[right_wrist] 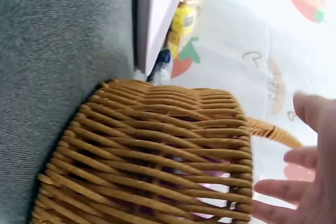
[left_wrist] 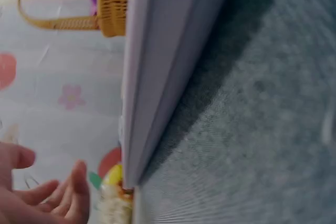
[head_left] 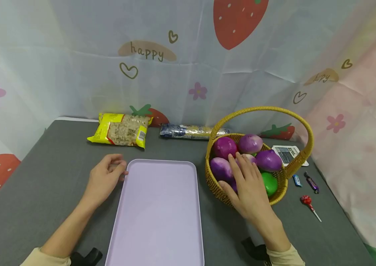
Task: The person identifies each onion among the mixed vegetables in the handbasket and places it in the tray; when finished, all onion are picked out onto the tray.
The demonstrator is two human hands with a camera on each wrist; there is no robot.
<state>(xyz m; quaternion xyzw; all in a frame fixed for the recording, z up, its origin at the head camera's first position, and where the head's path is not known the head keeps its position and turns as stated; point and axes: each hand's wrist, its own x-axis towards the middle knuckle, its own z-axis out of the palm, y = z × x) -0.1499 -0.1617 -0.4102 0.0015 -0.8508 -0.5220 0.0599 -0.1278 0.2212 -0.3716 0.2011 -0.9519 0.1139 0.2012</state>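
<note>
My right hand [head_left: 250, 192] is above a yellow wicker basket [head_left: 215, 188] with a tall arched handle, its fingers extended over the contents. Inside are several round purple toy vegetables, among them a magenta onion-like one [head_left: 225, 147], and a green one [head_left: 269, 184]. Whether the fingertips touch them cannot be told. Beside the far left corner of a pale lilac tray [head_left: 159, 214] is my left hand [head_left: 102, 183], fingers loosely bent and holding nothing. The left wrist view shows its thumb and fingers apart. Woven basket wall fills much of the right wrist view, hiding most of the contents.
A yellow snack bag [head_left: 124, 130] and a long shiny packet [head_left: 188, 132] lie at the back of the grey table. Right of the basket are a white card-like item [head_left: 285, 153], a blue-wrapped sweet [head_left: 297, 180], a purple-wrapped sweet [head_left: 311, 183] and a red lollipop [head_left: 306, 200].
</note>
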